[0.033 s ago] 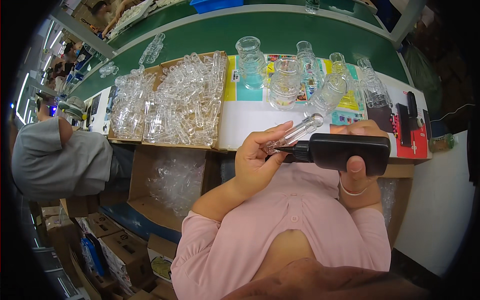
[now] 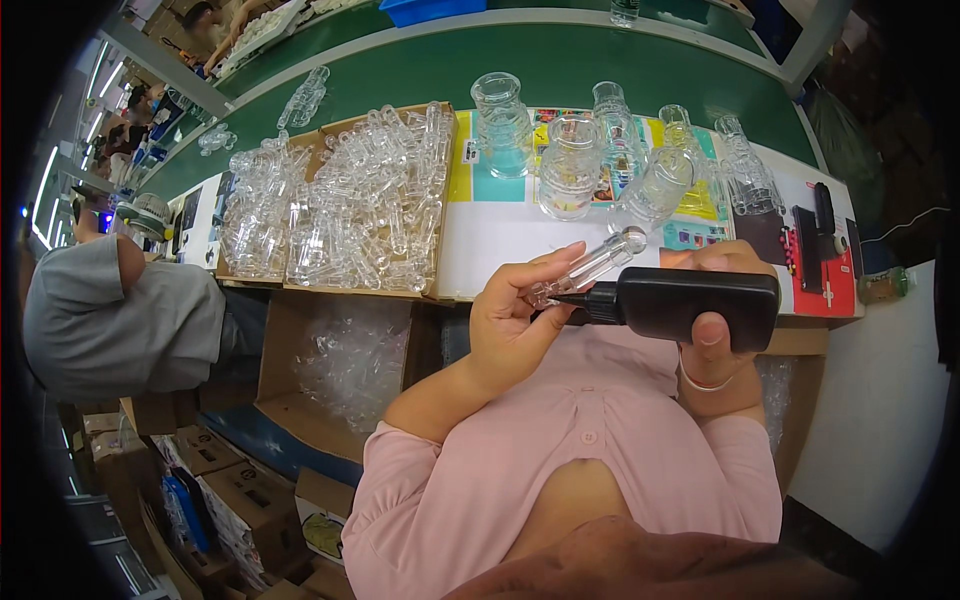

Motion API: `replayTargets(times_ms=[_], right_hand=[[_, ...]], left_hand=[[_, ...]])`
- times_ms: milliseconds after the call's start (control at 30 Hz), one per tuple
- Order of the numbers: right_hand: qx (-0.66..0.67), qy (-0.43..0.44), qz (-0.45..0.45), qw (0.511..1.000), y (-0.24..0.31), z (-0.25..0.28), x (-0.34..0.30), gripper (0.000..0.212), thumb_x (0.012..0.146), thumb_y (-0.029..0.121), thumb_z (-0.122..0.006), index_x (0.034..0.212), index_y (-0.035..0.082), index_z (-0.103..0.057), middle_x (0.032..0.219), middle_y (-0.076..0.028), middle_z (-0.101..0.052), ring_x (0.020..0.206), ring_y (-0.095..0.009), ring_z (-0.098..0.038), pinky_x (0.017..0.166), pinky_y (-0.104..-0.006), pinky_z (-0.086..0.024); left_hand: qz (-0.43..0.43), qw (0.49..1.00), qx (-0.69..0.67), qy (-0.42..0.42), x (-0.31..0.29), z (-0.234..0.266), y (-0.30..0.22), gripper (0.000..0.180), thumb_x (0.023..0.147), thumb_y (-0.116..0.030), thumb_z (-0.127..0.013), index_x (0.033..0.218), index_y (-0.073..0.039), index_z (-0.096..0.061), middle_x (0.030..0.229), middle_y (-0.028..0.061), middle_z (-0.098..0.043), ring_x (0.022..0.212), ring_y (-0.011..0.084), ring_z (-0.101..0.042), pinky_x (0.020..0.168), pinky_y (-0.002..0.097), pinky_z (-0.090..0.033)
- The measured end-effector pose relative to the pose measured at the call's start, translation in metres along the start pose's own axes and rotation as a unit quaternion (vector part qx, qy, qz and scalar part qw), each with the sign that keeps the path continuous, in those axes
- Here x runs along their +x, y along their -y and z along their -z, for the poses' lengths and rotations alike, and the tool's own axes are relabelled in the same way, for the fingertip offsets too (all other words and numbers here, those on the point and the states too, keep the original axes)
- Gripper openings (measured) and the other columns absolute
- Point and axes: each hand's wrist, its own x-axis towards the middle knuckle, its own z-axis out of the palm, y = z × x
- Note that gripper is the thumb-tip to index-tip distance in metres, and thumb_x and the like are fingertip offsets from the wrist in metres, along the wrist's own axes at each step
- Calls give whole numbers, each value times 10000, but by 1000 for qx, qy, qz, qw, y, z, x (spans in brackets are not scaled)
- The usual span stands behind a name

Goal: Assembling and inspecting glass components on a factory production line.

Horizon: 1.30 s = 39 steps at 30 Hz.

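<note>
Currently the left hand (image 2: 510,320) grips a clear tube (image 2: 590,268); the right hand (image 2: 715,330) clasps a black bottle (image 2: 690,300), nozzle apparently touching the tube, below the cardboard tray (image 2: 447,200); positions unchanged.

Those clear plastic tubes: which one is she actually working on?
The single clear tube pinched in her left hand, meeting the black bottle nozzle held by her right hand. The rest lie heaped in the cardboard tray.
</note>
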Motion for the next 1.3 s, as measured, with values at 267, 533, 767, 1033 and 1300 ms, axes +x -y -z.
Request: replayTargets(times_ms=[267, 533, 767, 1033, 1300], right_hand=[[-25, 40, 12, 999, 9, 2, 0, 399, 801, 242, -625, 1061, -21, -477, 846, -141, -594, 774, -216, -565, 686, -305, -462], [-2, -2, -23, 1000, 5, 1, -3, 363, 802, 231, -619, 1027, -27, -497, 848, -143, -586, 783, -217, -562, 696, -299, -457], [25, -25, -27, 999, 0, 1, -2, 349, 798, 217, -616, 1005, -43, -512, 876, -148, -574, 767, -211, -559, 688, -300, -455], [11, 0, -47, 999, 11, 6, 0, 336, 776, 188, -631, 996, -36, -513, 851, -142, -594, 764, -215, -557, 689, -305, -450], [-119, 149, 78, 979, 29, 15, 5, 441, 697, 128, -715, 1071, 38, -499, 897, -120, -605, 758, -223, -619, 637, -287, -474]], left_hand=[[4, 1000, -7, -5, -1, 0, 0, 358, 765, 137, -508, 1087, 21, -406, 1265, 290, -400, 1207, 308, -408, 991, 361, -364], [-31, 999, 43, 11, -1, 1, 4, 406, 760, 187, -480, 1125, 16, -428, 1283, 254, -406, 1093, 250, -525, 901, 310, -442], [-44, 994, 103, 10, -4, 4, 5, 412, 737, 178, -512, 1114, 22, -457, 1249, 250, -451, 1016, 231, -577, 843, 284, -473], [-75, 971, 228, -6, -2, 6, 1, 409, 697, 161, -572, 1080, 27, -524, 1171, 221, -531, 995, 232, -595, 796, 272, -492], [-62, 961, 269, 15, -3, 9, -1, 378, 737, 147, -558, 1100, 53, -509, 1169, 228, -518, 974, 249, -591, 836, 309, -483]])
